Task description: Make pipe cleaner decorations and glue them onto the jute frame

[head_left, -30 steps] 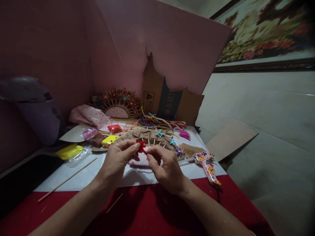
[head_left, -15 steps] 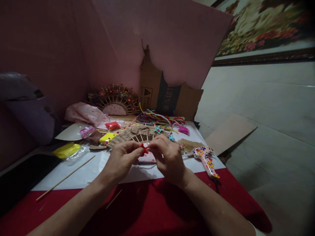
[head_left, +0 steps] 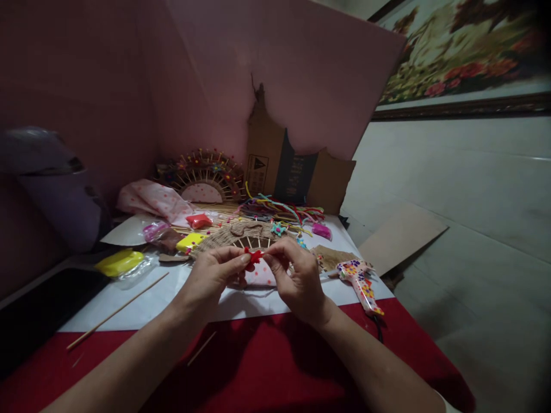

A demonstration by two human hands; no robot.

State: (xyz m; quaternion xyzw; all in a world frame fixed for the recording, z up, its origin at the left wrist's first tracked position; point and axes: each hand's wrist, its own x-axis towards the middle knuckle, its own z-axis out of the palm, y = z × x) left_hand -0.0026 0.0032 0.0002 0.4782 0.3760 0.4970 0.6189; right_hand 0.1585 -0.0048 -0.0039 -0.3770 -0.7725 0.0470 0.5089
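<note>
Between the fingertips of both hands is a small fuzzy red piece (head_left: 255,256) with short points. My left hand (head_left: 219,272) pinches its left side between thumb and forefinger. The right side is pinched by my right hand (head_left: 297,275). Just behind and below them lies a woven fan-shaped piece (head_left: 219,236) with sticks, a pink dotted half-round base (head_left: 260,275) and a teal flower (head_left: 278,229) on its upper edge. The hands cover part of it.
A floral glue gun (head_left: 360,284) rests at the right. Yellow clay (head_left: 119,262) and a thin stick (head_left: 118,311) lie left. Behind are coloured fuzzy stems (head_left: 284,209), a finished-looking fan (head_left: 202,182) and torn cardboard (head_left: 297,166). A dark flat object (head_left: 47,312) lies far left.
The red piece has turned and shows more of its points. My right fingers have shifted slightly, with the thumb now more visible. The whole view has moved a little.
</note>
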